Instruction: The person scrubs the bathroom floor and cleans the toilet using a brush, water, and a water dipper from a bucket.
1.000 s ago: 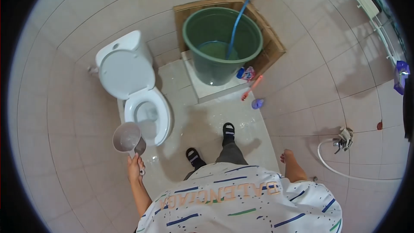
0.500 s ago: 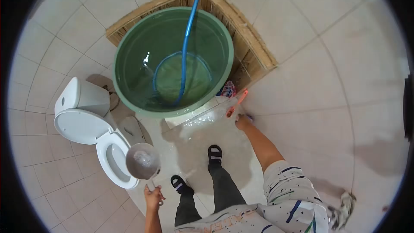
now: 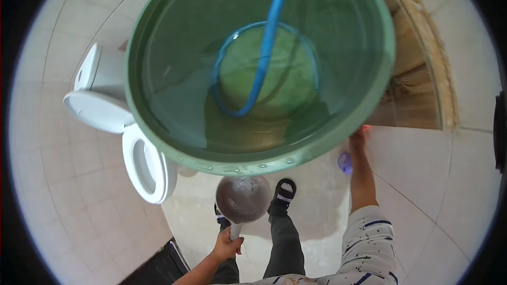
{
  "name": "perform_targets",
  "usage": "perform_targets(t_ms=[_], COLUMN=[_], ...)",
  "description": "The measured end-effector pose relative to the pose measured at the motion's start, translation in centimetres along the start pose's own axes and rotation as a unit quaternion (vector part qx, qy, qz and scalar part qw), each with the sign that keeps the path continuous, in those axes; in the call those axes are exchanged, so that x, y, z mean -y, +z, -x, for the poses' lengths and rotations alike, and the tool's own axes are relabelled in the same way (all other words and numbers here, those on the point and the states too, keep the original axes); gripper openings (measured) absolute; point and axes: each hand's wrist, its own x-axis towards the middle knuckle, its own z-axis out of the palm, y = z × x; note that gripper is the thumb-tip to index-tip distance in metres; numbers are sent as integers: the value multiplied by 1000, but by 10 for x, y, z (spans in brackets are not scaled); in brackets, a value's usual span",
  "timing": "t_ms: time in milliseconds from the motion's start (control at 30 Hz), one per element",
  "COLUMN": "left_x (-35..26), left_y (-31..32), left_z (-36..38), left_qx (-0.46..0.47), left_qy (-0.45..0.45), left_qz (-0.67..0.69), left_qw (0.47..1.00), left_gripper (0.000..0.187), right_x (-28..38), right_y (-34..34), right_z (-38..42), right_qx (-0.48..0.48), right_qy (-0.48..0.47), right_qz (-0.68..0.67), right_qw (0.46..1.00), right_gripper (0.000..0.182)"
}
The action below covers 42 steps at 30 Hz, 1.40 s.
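Observation:
In the head view, my left hand [image 3: 227, 245] is closed round the handle of a water dipper [image 3: 244, 200], whose round bowl seems to hold some sudsy water. The dipper is just below the near rim of a large green tub [image 3: 388, 68], above my feet. My right hand [image 3: 358, 140] reaches down beside the tub's right side; its fingers are mostly hidden. A small part of a red-orange brush [image 3: 366, 127] shows at that hand, but whether I grip it cannot be seen. A blue hose [image 3: 268, 42] runs down into the water in the tub.
To the left stands a white toilet [image 3: 150, 163] with its lid raised. A wooden stand [image 3: 417, 95] is behind and right of the tub. A purple object [image 3: 345, 163] lies on the floor by my right forearm. A dark panel [image 3: 158, 265] shows at lower left.
The tub looks much larger and closer as my view moved forward and down. My left hand brought the dipper from beside the toilet bowl rightward. My right hand has reached the brush.

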Motion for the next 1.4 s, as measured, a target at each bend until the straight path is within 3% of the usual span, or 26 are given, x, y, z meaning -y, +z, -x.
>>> perform_targets(t_ms=[33, 67, 133, 167, 233, 267, 300, 333, 367, 400, 433, 567, 667, 700, 767, 833, 900, 967, 1000, 1067, 1200, 1267, 1400], left_x=[-2, -3, 1, -3, -8, -7, -4, 0, 4, 4, -8, 1, -20, -26, -34, -45, -49, -49, -53, -62, -87, -97, -110], left_y=[2, 4, 0, -3, -7, -12, -16, -21, -27, -30, -32, -64, -102, -119, -160, -203, -251, -300, -324, -366, -440, -467, -519], left_z=[2, 4, 18, 25, 36, 40, 43, 44, 43, 46, 53, 69, 96, 105, 122, 137, 142, 131, 126, 118, 98, 89, 71], left_qx=[10, 22, 8, 15, 11, 9, 11, 4, -4, -10, -35, -60, -93, -112, -136, -173, -206, -288, -284, -352, -346, -345, -323], left_qy=[-11, -18, -26, -34, -30, -31, -31, -23, -10, 4, -3, 52, 90, 103, 133, 151, 168, 223, 229, 261, 256, 261, 301], left_qz=[-18, -34, 2, -16, -19, -45, -70, -54, -32, -9, 11, 88, 172, 162, 151, 91, 24, -138, -136, -265, -273, -270, -201], left_qw=[1000, 999, 1000, 999, 999, 998, 997, 998, 999, 1000, 999, 993, 977, 975, 970, 969, 964, 921, 921, 859, 860, 860, 875], left_gripper=[22, 20, 20, 24, 28, 26, 24, 24, 22, 20, 18, 18, 19, 20, 21, 22, 23, 25, 25, 26, 26, 27, 29], right_x=[-12, -5, 4, 11, 31, 43, 49, 62, 70, 81, 89, 157, 212, 239, 291, 338, 391, 438, 461, 502, 569, 595, 661], right_y=[60, 29, -54, -75, -72, -86, -87, -128, -143, -163, -166, -279, -311, -352, -403, -480, -476, -478, -479, -474, -480, -511, -471], right_z=[23, 17, 1, -5, 14, 21, 43, 33, 42, 46, 65, 78, 91, 69, 34, -18, -36, -62, -76, -97, -156, -177, -200], right_qx=[124, 70, 221, 418, 506, 495, 447, 450, 507, 498, 448, 355, 375, 381, 236, 409, 283, 357, 318, 285, 280, 287, 280], right_qy=[-92, -60, -1, 21, 119, 114, 11, -9, 26, 96, 38, 31, 97, 103, -21, 33, -72, -92, -127, -165, -147, -65, -54], right_qz=[36, 78, 50, -15, -56, -55, -42, -73, -107, -163, -222, -384, -540, -572, -563, -577, -582, -532, -498, -427, -355, -333, -260], right_qw=[987, 993, 974, 908, 852, 860, 893, 890, 855, 846, 865, 852, 747, 719, 792, 706, 759, 762, 797, 842, 880, 896, 923], right_gripper=[25, 26, 28, 30, 28, 25, 21, 22, 25, 24, 20, 29, 26, 26, 26, 26, 26, 26, 26, 26, 27, 27, 29])
